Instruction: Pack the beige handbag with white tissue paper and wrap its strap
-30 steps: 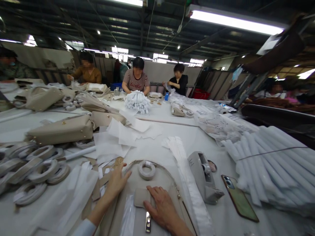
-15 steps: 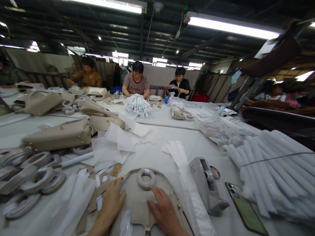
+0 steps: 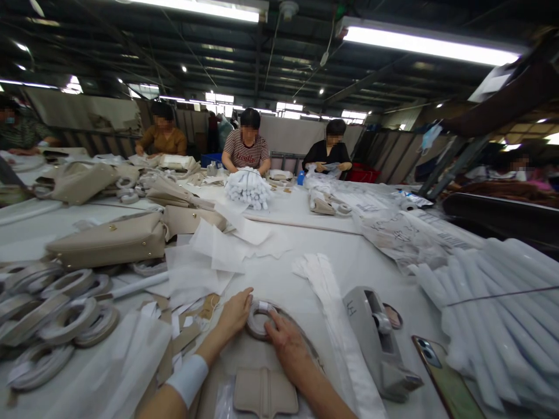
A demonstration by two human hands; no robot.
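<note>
A beige leather bag (image 3: 266, 391) with a flap lies flat before me; its upper part is partly hidden by my hands and forearms. Over its upper end sits a wrapped strap coil (image 3: 257, 331) with a small white label. My right hand (image 3: 286, 339) has its thumb and fingers closed on the coil's right side. At the coil's upper left is my left hand (image 3: 236, 311), fingers bent together; what they pinch is hidden. A clear plastic strip (image 3: 224, 398) lies left of the bag flap.
More strap coils (image 3: 67, 320) and beige bags (image 3: 107, 241) lie left. A tape dispenser (image 3: 379, 343), phone (image 3: 445, 378) and bundled white tubes (image 3: 502, 314) are right. White tissue (image 3: 334, 320) runs beside the bag. Several co-workers sit across the table.
Both hands have moved up and away from me to the strap coil. My right hand has left the bag flap and now grasps the coil. The view has shifted slightly.
</note>
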